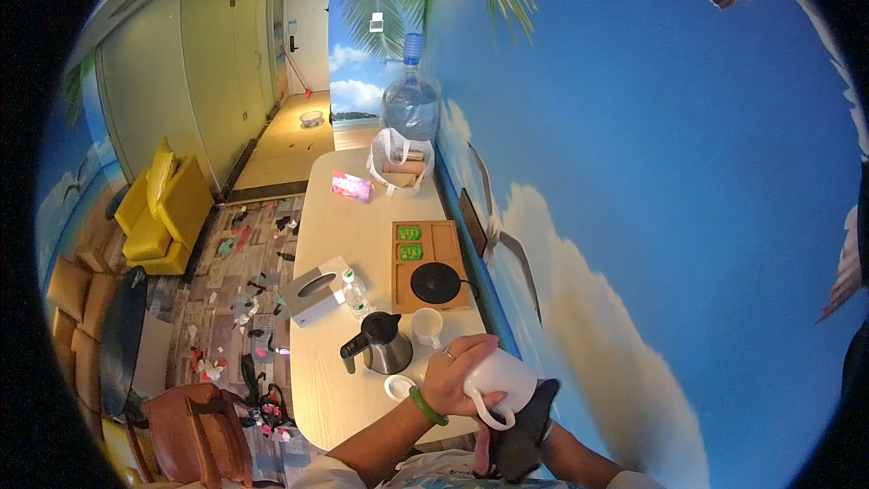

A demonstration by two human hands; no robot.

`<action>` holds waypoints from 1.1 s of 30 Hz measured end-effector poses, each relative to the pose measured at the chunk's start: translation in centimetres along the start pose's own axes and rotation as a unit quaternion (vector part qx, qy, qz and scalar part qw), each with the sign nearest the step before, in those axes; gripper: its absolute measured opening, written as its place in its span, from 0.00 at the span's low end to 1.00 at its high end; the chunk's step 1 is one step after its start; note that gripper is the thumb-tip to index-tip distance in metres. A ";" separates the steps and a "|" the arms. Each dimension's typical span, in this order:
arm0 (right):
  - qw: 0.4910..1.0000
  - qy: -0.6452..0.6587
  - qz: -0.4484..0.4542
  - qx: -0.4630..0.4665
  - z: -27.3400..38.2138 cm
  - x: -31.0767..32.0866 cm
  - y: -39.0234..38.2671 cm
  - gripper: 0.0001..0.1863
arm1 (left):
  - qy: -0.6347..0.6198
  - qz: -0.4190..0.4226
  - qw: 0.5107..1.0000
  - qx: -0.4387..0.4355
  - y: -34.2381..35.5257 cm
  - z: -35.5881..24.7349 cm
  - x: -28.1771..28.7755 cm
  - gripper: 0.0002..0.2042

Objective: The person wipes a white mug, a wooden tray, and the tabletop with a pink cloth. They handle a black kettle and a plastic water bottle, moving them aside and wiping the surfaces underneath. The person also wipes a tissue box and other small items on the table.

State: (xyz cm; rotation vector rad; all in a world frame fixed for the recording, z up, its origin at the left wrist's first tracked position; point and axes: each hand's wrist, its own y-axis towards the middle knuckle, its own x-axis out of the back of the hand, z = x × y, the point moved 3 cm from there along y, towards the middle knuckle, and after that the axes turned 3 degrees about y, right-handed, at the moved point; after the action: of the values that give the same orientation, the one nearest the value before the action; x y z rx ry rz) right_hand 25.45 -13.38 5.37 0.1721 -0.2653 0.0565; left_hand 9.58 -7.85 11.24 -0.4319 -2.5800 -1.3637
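Dark cloth (525, 430) is bunched in the right hand (534, 439), pressed under a white mug (502, 380). Left hand (453, 376), forearm raised from below, has its grip closed round the mug, tilted sideways above the bench (335, 398) edge, near the kettle (385, 344).

Mug (503, 378): white, plain. Cloth (529, 430): dark grey with a pink edge. Bangle (426, 407) on left hand (453, 380): green. Bench (344, 235): pale cream. Kettle (384, 344): steel body, black handle and lid. Cup (426, 324): white. Tray (430, 264): light brown wood, bearing a black round base (435, 282) and two green packets (409, 243). Tissue box (315, 291): grey-white. Wall (652, 217): blue sky with white clouds and green palm fronds. Chair (163, 213): yellow.
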 end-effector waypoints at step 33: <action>0.915 -0.361 -0.123 0.135 4.4 2.1 -0.5 0.18 | -0.239 0.197 0.828 0.467 -3.8 6.4 -1.7 0.22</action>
State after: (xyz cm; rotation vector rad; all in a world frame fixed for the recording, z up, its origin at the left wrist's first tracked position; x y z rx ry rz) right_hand 26.35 -14.62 10.00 0.5020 -0.9753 -0.2299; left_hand 9.66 -4.82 4.26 -1.1032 -2.8672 0.2452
